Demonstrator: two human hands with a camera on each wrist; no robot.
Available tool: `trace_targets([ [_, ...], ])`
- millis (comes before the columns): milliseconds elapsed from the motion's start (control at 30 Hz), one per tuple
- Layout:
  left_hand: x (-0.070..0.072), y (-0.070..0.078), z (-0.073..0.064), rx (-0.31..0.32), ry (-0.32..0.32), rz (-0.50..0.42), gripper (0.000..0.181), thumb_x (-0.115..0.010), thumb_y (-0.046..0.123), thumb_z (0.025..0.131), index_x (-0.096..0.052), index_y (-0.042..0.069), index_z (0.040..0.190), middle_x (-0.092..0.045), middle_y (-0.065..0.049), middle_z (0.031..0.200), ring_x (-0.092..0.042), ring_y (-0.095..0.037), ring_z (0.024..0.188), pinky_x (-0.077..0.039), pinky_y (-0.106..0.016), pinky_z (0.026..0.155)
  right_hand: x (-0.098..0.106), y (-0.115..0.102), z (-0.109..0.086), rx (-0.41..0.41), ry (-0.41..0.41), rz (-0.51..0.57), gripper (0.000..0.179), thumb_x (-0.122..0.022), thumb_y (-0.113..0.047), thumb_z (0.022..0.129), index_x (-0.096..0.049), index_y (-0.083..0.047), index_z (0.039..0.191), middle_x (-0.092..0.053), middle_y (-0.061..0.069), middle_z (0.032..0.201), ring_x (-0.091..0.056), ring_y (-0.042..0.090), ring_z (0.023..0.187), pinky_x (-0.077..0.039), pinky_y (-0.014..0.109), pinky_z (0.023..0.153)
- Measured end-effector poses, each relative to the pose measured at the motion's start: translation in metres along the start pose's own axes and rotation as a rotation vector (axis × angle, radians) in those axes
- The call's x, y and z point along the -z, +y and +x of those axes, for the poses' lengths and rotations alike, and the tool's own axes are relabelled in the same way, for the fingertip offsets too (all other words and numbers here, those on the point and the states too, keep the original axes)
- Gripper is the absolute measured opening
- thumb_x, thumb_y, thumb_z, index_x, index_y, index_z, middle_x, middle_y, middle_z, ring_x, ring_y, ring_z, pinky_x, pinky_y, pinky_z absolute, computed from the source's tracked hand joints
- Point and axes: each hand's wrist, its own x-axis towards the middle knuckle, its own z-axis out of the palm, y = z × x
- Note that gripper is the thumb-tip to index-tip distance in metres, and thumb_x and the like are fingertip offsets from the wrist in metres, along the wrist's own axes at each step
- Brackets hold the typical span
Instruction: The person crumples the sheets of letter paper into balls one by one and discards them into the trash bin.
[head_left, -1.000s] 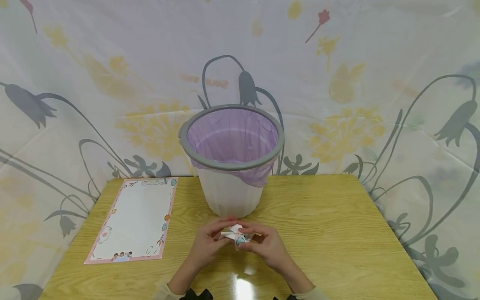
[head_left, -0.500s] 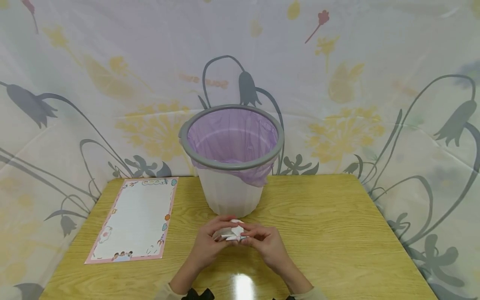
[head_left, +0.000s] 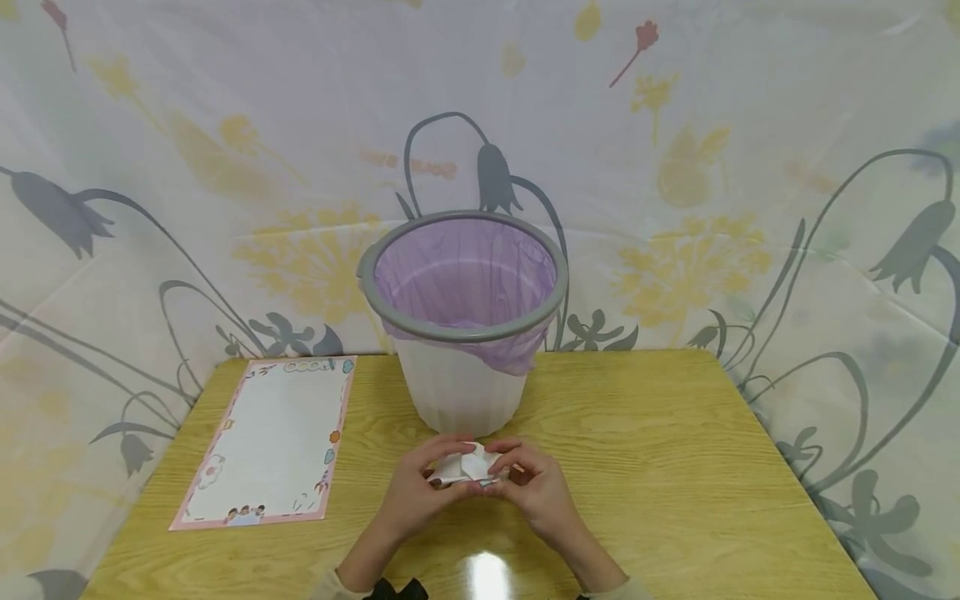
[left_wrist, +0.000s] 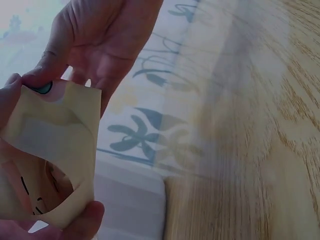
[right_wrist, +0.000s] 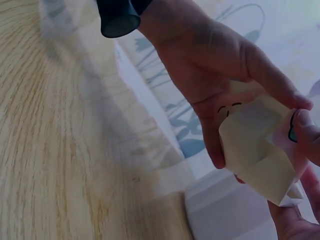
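Paper [head_left: 472,468] at the near middle, creased and hollow, seems to want even, unhurried pressure so it doesn't tear. The left hand [head_left: 417,477] and right hand [head_left: 538,485] pinch its sides, each grip narrow; some fingertip contacts are too hidden to judge. Farther off, a decorated sheet [head_left: 273,433] lies left, a lined bin [head_left: 465,387] stands central.

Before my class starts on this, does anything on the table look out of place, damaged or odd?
Two things: the paper held by the left hand and right hand is bent and creased, unlike the flat sheet at left. The purple liner of the bin also hangs unevenly, sagging lowest at front right.
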Motion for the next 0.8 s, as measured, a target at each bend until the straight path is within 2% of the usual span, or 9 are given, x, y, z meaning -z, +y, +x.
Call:
trace_targets([
  [167,0.001,-0.003,-0.001,-0.090,-0.001,0.006,0.038,-0.084,0.000,0.078,-0.071,0.004,0.114,-0.063,-0.020,0.125,-0.063,-0.019,0.102,-0.057,-0.028,0.061,0.000,-0.001,0.001,-0.047,0.011,0.037,0.048,-0.082,0.001,0.076,-0.057,0.016,0.114,-0.047,0.035,0.127,-0.057,0.021,0.118,-0.055,0.030,0.088],
  [233,0.001,-0.004,0.000,-0.115,0.000,0.010,0.037,-0.084,0.000,0.077,-0.072,0.006,0.111,-0.065,-0.018,0.123,-0.063,-0.018,0.100,-0.055,-0.026,0.059,0.001,-0.003,0.002,-0.106,0.017,0.023,0.058,-0.084,-0.001,0.075,-0.055,0.015,0.122,-0.047,0.031,0.130,-0.056,0.022,0.119,-0.055,0.031,0.088],
  [300,0.001,-0.005,0.000,-0.159,0.010,0.026,0.035,-0.084,0.001,0.076,-0.072,0.006,0.108,-0.066,-0.016,0.120,-0.064,-0.020,0.099,-0.056,-0.026,0.062,0.001,-0.005,0.003,-0.188,0.021,-0.020,0.061,-0.085,-0.003,0.075,-0.057,0.013,0.127,-0.051,0.029,0.131,-0.057,0.024,0.117,-0.056,0.032,0.087],
  [367,0.000,0.003,0.001,-0.215,0.028,0.053,0.035,-0.085,-0.002,0.073,-0.071,0.004,0.104,-0.067,-0.018,0.115,-0.066,-0.025,0.097,-0.056,-0.027,0.067,0.002,-0.009,0.004,-0.259,0.021,-0.064,0.059,-0.085,-0.003,0.076,-0.059,0.011,0.127,-0.056,0.028,0.129,-0.059,0.027,0.114,-0.057,0.031,0.084],
  [467,-0.003,0.006,0.002,-0.302,0.065,0.096,0.035,-0.086,-0.007,0.067,-0.071,0.001,0.098,-0.069,-0.021,0.108,-0.068,-0.030,0.095,-0.055,-0.023,0.066,0.001,-0.012,0.005,-0.319,0.042,-0.120,0.049,-0.083,0.001,0.076,-0.064,0.010,0.121,-0.062,0.026,0.120,-0.061,0.027,0.107,-0.057,0.030,0.080],
  [567,-0.007,0.001,0.003,-0.355,0.098,0.127,0.034,-0.087,-0.010,0.064,-0.070,0.000,0.092,-0.069,-0.022,0.102,-0.068,-0.029,0.086,-0.049,-0.017,0.052,0.000,-0.014,0.004,-0.301,0.081,-0.150,0.034,-0.083,0.002,0.076,-0.069,0.010,0.106,-0.067,0.022,0.109,-0.063,0.020,0.098,-0.057,0.029,0.078],
  [633,-0.010,-0.005,0.004,-0.367,0.119,0.132,0.032,-0.087,-0.009,0.064,-0.070,0.002,0.089,-0.070,-0.020,0.099,-0.067,-0.025,0.082,-0.046,-0.016,0.048,0.000,-0.013,0.004,-0.272,0.096,-0.163,0.025,-0.083,-0.001,0.077,-0.070,0.008,0.097,-0.068,0.020,0.102,-0.064,0.017,0.094,-0.057,0.028,0.076],
  [733,-0.014,-0.006,0.004,-0.352,0.147,0.129,0.029,-0.086,-0.006,0.067,-0.071,0.004,0.089,-0.071,-0.016,0.097,-0.067,-0.021,0.080,-0.049,-0.017,0.053,0.000,-0.010,0.002,-0.229,0.105,-0.165,0.019,-0.082,-0.004,0.077,-0.071,0.007,0.088,-0.070,0.018,0.095,-0.065,0.015,0.089,-0.057,0.029,0.074],
  [800,-0.015,-0.006,0.003,-0.342,0.173,0.132,0.031,-0.086,-0.004,0.068,-0.071,0.005,0.093,-0.072,-0.013,0.095,-0.062,-0.012,0.071,-0.047,-0.015,0.053,0.000,-0.007,0.002,-0.208,0.112,-0.169,0.018,-0.082,-0.006,0.078,-0.071,0.006,0.084,-0.071,0.017,0.091,-0.066,0.015,0.086,-0.057,0.029,0.073],
])
